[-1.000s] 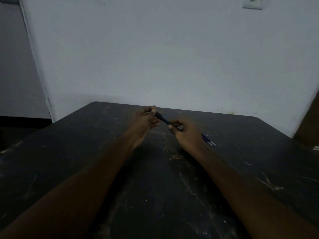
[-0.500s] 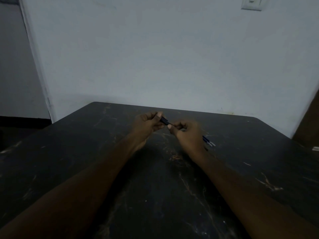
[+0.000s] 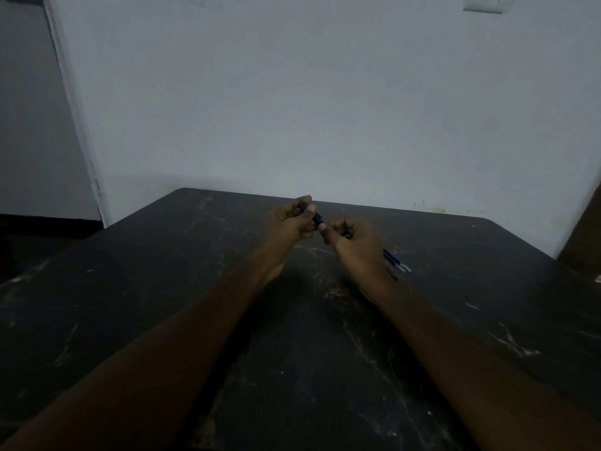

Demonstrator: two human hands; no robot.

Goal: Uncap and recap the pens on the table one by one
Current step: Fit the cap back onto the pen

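Observation:
Above the middle of the dark table (image 3: 162,288) both hands hold one dark pen. My left hand (image 3: 287,224) pinches the pen's cap (image 3: 310,213), whose dark blue end shows above my thumb. My right hand (image 3: 356,244) is closed around the pen's barrel, which is hidden inside the fingers. The hands are almost touching, and only a short dark piece shows between them. Whether the cap is fully seated I cannot tell. Behind my right wrist a few blue pens with pale ends (image 3: 398,263) lie side by side on the table.
The table is black with pale scratches and reaches to a white wall at the back. A dark doorway edge stands at the far right, and a small pale object (image 3: 597,278) sits at the table's right edge.
The hands have drawn together. A long stretch of pen showed between them a second ago; now only a short piece shows. Both hands rose slightly.

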